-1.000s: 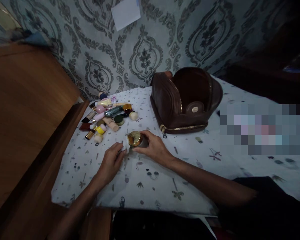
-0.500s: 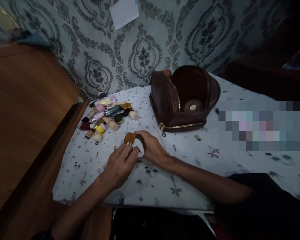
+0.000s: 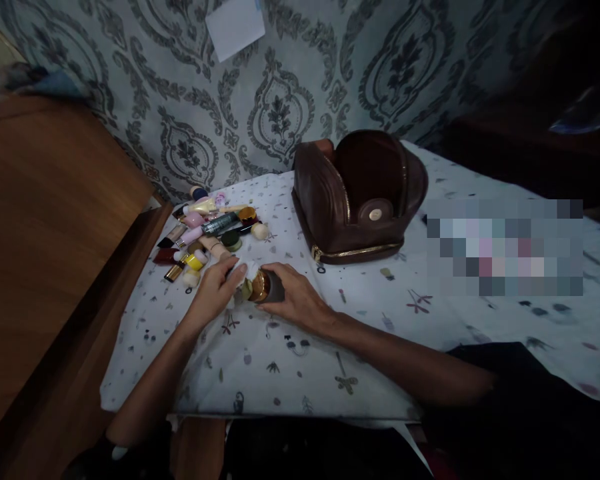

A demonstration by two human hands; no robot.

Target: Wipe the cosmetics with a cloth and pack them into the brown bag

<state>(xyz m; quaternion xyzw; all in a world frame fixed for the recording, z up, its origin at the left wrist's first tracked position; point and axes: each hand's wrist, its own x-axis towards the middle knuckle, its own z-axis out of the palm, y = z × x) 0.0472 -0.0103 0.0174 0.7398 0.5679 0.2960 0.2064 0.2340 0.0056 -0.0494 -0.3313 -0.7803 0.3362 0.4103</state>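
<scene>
A: Where is the jar?

B: The gold-topped jar (image 3: 261,285) is over the near middle of the table (image 3: 310,373), tipped with its gold end leftward. The right hand (image 3: 300,297) has thumb and fingers curved round its dark body. Whether it touches the table cannot be told.

A: And the left hand?

B: The left hand (image 3: 213,293) pinches a white cloth (image 3: 251,269) at the gold end, hiding part of it. This looks like wiping.

A: What does the next move call for?

B: Probably a steady right-hand hold, with light pressure from the cloth.

A: What lies around them?

B: A beige tube (image 3: 214,249) is just beyond the left fingers, at the near side of a makeup pile (image 3: 220,223). Beyond the right hand stands a brown bag (image 3: 325,207), its top unzipped. Behind is a patterned wall (image 3: 280,120).

A: Anything in the way?

B: The pile crowds the left hand's far side; a wide sweep could knock the tube. The bag is apart from both hands.
</scene>
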